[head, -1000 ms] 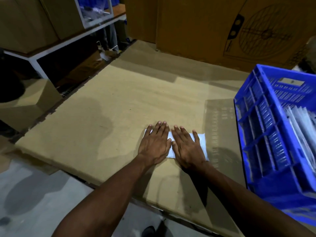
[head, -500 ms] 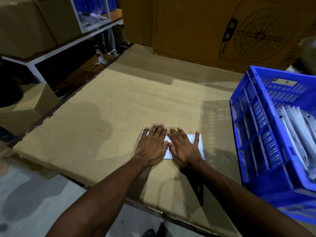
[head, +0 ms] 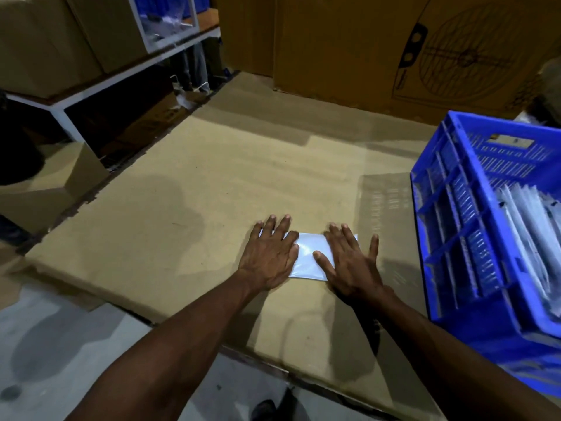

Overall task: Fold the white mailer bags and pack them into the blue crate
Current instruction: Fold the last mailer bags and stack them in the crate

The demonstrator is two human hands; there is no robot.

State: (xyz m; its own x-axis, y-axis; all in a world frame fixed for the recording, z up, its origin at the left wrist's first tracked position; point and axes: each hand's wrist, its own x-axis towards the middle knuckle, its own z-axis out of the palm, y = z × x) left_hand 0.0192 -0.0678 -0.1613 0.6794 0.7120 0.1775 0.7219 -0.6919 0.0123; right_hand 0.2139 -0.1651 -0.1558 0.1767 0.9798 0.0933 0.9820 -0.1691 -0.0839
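A folded white mailer bag [head: 308, 258] lies flat on a sheet of brown cardboard [head: 212, 192]. My left hand [head: 270, 253] presses its left end with straight, spread fingers. My right hand [head: 352, 262] presses its right end the same way, little finger splayed out onto the cardboard. A strip of the bag shows between the two hands. The blue crate [head: 455, 226] stands to the right, with several folded white bags [head: 534, 232] stacked on edge inside it.
Large cardboard boxes [head: 379, 47] stand behind the sheet. A white shelf frame [head: 100, 83] with boxes is at the back left. Grey floor [head: 60, 344] lies in front of the cardboard's near edge, and a shoe tip [head: 264, 410] shows at the bottom.
My hands have slid apart along the bag, left hand to the left and right hand to the right, uncovering its middle. The bag stays flat in place.
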